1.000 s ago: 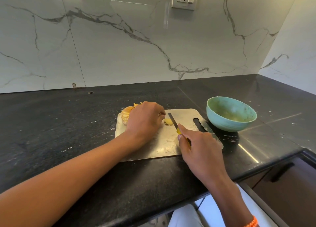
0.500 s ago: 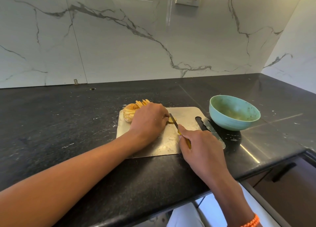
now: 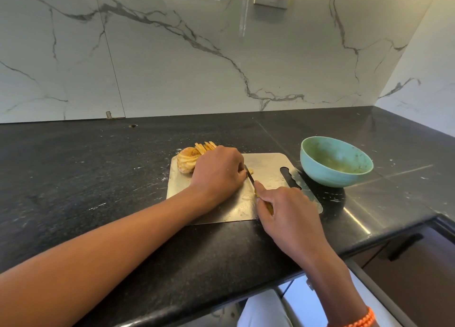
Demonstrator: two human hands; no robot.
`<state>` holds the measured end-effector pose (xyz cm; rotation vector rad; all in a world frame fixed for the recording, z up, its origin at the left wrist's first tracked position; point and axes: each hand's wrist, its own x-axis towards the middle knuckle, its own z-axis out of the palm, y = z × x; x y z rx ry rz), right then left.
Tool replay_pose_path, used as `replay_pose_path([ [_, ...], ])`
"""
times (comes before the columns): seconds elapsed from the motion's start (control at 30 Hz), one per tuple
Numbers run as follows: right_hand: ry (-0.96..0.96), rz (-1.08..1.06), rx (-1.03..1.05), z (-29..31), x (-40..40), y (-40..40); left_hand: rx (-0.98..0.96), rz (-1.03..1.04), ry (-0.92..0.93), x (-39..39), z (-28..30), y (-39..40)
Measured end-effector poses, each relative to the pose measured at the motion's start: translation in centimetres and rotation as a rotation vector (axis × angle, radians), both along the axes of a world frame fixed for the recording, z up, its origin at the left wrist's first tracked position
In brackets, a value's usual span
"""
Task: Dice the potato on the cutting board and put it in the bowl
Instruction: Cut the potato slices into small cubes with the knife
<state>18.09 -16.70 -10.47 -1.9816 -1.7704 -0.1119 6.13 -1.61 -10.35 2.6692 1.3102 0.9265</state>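
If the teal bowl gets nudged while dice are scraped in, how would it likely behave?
The bowl has steep, rounded walls tapering to a narrow base, so it may rock or tip. It stands on a glossy countertop, so it would probably slide. It looks nearly empty, so likely light.

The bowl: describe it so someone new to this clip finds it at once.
On the black counter, look right of the metal cutting board, past its handle slot. The bowl stands there, touched by neither hand. It is the only round, pale turquoise thing on the counter.
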Motion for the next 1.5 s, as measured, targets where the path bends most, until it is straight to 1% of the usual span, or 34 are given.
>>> replay_pose_path([
  [0.47, 0.088, -0.018, 0.037, -0.9, 0.8, -3.9, -0.002, -0.012, -0.034, -0.2, 0.0, -0.2],
  [0.57, 0.154, -0.005, 0.104, -1.1, 1.0, -4.0, -0.004, -0.032, -0.036, -0.4, 0.1, -0.1],
  [0.7, 0.228, -0.064, 0.215, -1.3, 2.1, -3.5, 0.006, -0.074, -0.021, -0.6, 0.3, -0.1],
  [0.83, 0.142, -0.123, 0.176, -1.1, 3.6, -1.7, -0.03, -0.116, 0.002, -0.8, 0.6, 0.1],
  [0.97, 0.048, -0.142, 0.081, -0.7, 4.8, -0.1, -0.155, -0.187, -0.021, -1.2, 1.4, 0.9],
  [1.07, 0.057, -0.081, 0.036, -0.7, 4.9, 0.2, -0.244, -0.222, -0.086, -1.9, 2.8, 1.9],
  [1.23, 0.118, 0.062, 0.008, -0.9, 2.5, -0.4, -0.206, -0.16, -0.182, -4.1, 4.1, 4.4],
  [1.37, 0.119, 0.163, -0.013, -1.4, -0.8, -0.8, -0.195, -0.118, -0.224, -5.8, 4.4, 5.7],
  [1.5, 0.126, 0.216, 0.0, -1.4, -2.3, -0.6, -0.273, -0.134, -0.242, -7.6, 4.9, 7.0],
])
